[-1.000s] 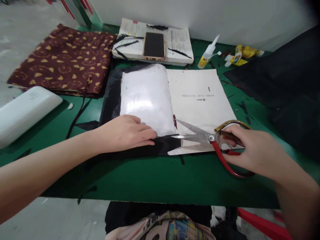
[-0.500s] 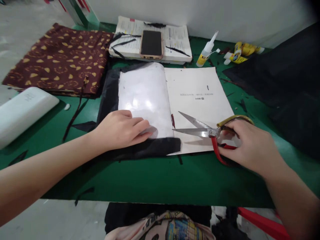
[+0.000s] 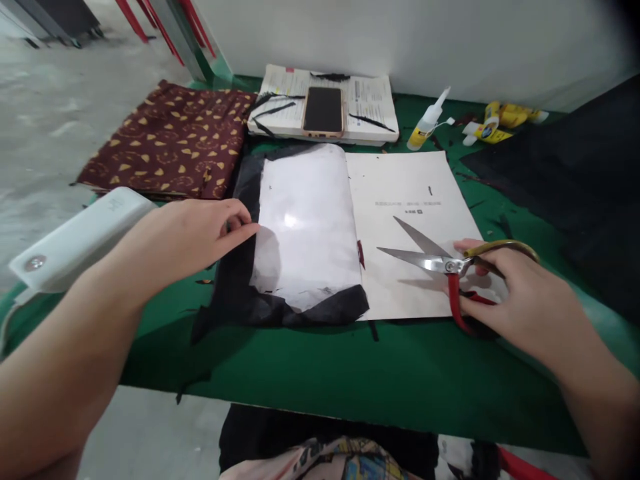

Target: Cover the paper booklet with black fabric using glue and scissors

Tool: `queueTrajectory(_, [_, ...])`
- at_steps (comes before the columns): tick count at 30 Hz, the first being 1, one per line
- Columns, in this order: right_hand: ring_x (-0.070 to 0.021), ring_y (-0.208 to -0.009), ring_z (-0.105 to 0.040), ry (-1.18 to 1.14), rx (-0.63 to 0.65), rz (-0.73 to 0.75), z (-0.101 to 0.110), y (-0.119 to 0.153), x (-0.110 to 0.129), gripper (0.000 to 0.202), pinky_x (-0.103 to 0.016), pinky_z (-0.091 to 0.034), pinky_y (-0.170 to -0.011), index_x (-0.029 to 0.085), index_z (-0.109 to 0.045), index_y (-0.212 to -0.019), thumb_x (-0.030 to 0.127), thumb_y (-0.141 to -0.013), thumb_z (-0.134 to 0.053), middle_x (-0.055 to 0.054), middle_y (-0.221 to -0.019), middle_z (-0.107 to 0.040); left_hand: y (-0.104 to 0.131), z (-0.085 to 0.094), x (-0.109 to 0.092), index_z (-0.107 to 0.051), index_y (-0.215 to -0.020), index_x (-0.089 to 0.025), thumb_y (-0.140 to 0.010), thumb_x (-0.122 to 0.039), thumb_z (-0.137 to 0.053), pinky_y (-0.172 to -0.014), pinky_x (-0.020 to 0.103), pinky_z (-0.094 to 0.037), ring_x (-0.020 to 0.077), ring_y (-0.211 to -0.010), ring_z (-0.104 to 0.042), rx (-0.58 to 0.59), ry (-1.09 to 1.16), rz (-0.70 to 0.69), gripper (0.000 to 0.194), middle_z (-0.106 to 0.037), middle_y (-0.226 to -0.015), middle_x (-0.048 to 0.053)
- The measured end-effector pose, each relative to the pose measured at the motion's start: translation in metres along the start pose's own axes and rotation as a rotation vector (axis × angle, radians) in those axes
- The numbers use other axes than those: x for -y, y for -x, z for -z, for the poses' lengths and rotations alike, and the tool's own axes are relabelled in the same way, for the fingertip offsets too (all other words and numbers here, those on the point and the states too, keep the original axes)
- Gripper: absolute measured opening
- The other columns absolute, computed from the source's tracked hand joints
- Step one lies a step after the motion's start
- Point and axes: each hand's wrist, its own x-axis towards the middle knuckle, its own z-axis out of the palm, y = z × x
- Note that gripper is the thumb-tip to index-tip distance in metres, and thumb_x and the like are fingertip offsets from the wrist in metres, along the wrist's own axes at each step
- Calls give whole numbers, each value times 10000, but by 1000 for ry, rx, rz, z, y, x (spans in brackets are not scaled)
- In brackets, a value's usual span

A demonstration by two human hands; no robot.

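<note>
A book lies spread out, its white cover [image 3: 305, 220] on the left and a cream page [image 3: 400, 177] on the right. Black cloth [image 3: 245, 180] borders the cover's left side and folds over its lower edge, where it is rumpled. My left hand [image 3: 200, 230] hovers at the left border, fingers curled and thumb tip by the cover's edge; whether cloth is pinched there is hidden. In my right hand [image 3: 520, 287] are scissors [image 3: 453, 265] with one red and one yellow handle. Their blades are apart above the cream page, pointing left.
Behind the book, a phone [image 3: 323, 111] rests on a thick book [image 3: 375, 97]. A glue bottle [image 3: 425, 127] and yellow tubes [image 3: 493, 127] stand farther right, near black fabric [image 3: 575, 167]. Brown patterned cloth [image 3: 170, 143] and a white power bank [image 3: 75, 240] lie left on the green table [image 3: 310, 367].
My left hand has left the lower black fold and moved left to the side border. That lower fold now looks rumpled. The scissors stay in my right hand, blades still apart. The view has shifted.
</note>
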Motion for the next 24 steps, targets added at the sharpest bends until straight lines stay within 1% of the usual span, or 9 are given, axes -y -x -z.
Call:
queueTrajectory(4, [-256, -1048, -643, 20, 5, 10, -2, -1, -5, 490, -331, -536, -785, 243, -571, -1147, 398, -693, -672, -50, -1281, -646, 6, 2, -1, -581, -970, -189, -950, -556, -421, -592, 253, -348, 147, -657, -564, 19, 42, 48, 401, -661, -793, -3])
queueTrajectory(6, [-246, -991, -659, 8, 3, 4, -2, 0, -6, 487, -325, -537, -751, 251, -574, -1127, 404, -677, -686, -39, -1264, -656, 7, 2, -2, -599, -999, -205, -953, -529, -436, -646, 245, -404, 145, -734, -596, 40, 198, -36, 365, -674, -867, -10])
queueTrajectory(8, [-241, -960, -665, -7, 5, -4, -2, 0, -5, 455, -325, -535, -734, 258, -572, -1089, 400, -672, -687, -29, -1255, -662, 8, 2, -4, -605, -1064, -233, -965, -500, -431, -734, 238, -451, 149, -870, -622, 149, 355, -169, 333, -681, -1024, -13])
queueTrajectory(10, [-250, -979, -662, -10, -7, -19, -1, 1, -3, 410, -330, -528, -736, 260, -564, -1053, 396, -682, -672, -26, -1249, -666, 10, 3, -5, -608, -1095, -259, -981, -491, -400, -782, 238, -470, 150, -934, -631, 253, 426, -262, 332, -676, -1105, -21])
queueTrajectory(11, [-257, -994, -659, -8, -4, -27, -1, 1, -2, 403, -334, -524, -740, 261, -562, -1055, 400, -691, -663, -29, -1245, -668, 12, 3, -5, -609, -1097, -263, -987, -483, -388, -785, 243, -473, 154, -940, -635, 271, 417, -266, 331, -677, -1112, -20])
queueTrajectory(14, [-283, -1014, -652, 0, -15, -50, -1, 3, -1, 415, -346, -510, -745, 255, -568, -1067, 428, -697, -638, -55, -1192, -680, 19, -1, -1, -607, -1073, -240, -999, -441, -376, -760, 265, -470, 172, -908, -649, 167, 311, -189, 315, -691, -1071, 1])
queueTrajectory(16, [-284, -943, -660, 24, -45, -89, -2, 4, 0, 425, -350, -504, -717, 249, -573, -1061, 442, -686, -632, -67, -1097, -692, 26, -6, 5, -603, -1072, -230, -999, -410, -393, -767, 271, -473, 180, -916, -656, 126, 252, -149, 287, -697, -1072, 6])
queueTrajectory(20, [-240, -721, -642, 28, -42, -272, -5, 2, 1, 455, -330, -471, -581, 258, -601, -1002, 505, -628, -684, -41, -920, -690, 39, -15, 15, -602, -1129, -259, -1000, -390, -408, -804, 265, -488, 188, -994, -655, 131, 246, -193, 267, -688, -1136, -9])
queueTrajectory(24, [-246, -733, -652, -12, 8, -406, -6, -2, 2, 513, -343, -475, -597, 258, -609, -988, 558, -583, -712, -36, -918, -700, 47, -18, 19, -585, -1185, -293, -1000, -392, -411, -871, 275, -498, 189, -1057, -644, 184, 303, -208, 273, -670, -1199, -25])
